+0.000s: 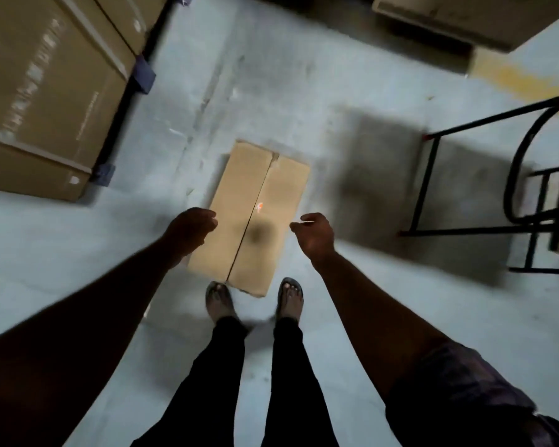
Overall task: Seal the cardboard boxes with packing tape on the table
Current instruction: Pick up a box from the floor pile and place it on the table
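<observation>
Left hand (191,228) and right hand (314,234) hang empty, half-curled — box (271,185) lies lengthwise away.

Cardboard box (271,191): plain brown, rect., lying flat on the floor. Top flaps folded shut, meeting at a centre seam running lengthwise. Sits at a slant, far end leaning right. Small orange mark by seam.

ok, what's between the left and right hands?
The cardboard box on the floor, flaps closed, lies between the left hand and right hand, per the head view.
</observation>
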A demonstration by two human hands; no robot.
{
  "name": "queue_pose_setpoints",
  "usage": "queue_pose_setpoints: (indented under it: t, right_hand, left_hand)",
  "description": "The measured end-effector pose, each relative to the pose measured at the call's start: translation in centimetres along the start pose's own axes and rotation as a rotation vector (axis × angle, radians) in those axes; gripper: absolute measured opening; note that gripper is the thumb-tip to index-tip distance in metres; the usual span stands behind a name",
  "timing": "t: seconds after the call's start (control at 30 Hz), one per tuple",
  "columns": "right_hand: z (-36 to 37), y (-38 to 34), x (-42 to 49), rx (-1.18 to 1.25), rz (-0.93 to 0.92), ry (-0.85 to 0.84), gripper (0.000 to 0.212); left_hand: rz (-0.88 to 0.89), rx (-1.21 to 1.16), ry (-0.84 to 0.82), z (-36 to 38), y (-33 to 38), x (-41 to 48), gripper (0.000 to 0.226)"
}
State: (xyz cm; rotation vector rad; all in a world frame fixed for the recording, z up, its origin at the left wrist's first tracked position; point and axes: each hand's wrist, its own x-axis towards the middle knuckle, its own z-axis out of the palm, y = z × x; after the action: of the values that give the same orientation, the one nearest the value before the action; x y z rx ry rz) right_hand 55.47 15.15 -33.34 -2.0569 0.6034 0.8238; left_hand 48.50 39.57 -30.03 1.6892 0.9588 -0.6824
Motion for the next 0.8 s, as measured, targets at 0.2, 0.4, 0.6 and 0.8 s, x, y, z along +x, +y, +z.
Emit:
queue_pose_setpoints:
  t: [0.2, 0.4, 0.6, 0.8]
  right_hand:
    - [10.0, 7.0, 13.3, 0.085, 0.143, 0.032, 0.049]
    - [16.7, 14.6, 23.0, 0.141, 0.269, -0.013, 0.077]
    - [19.1, 19.6, 26.0, 0.325, 0.175, -0.078, 0.085]
    - [18.9, 19.7, 24.5, 0.52, 0.103, -0.111, 0.053]
  left_hand:
    - [-0.036, 0.126, 0.011, 1.8, -7.1, 17.6, 0.038]
    - [-0.031, 0.275, 0.109, 4.1, -13.9, 30.5, 0.073]
    - [0.025, 0.113, -0.008, 5.4, -19.3, 36.2, 0.088]
    - [0.143, 0.002, 0.051, 6.3, -18.5, 33.8, 0.041]
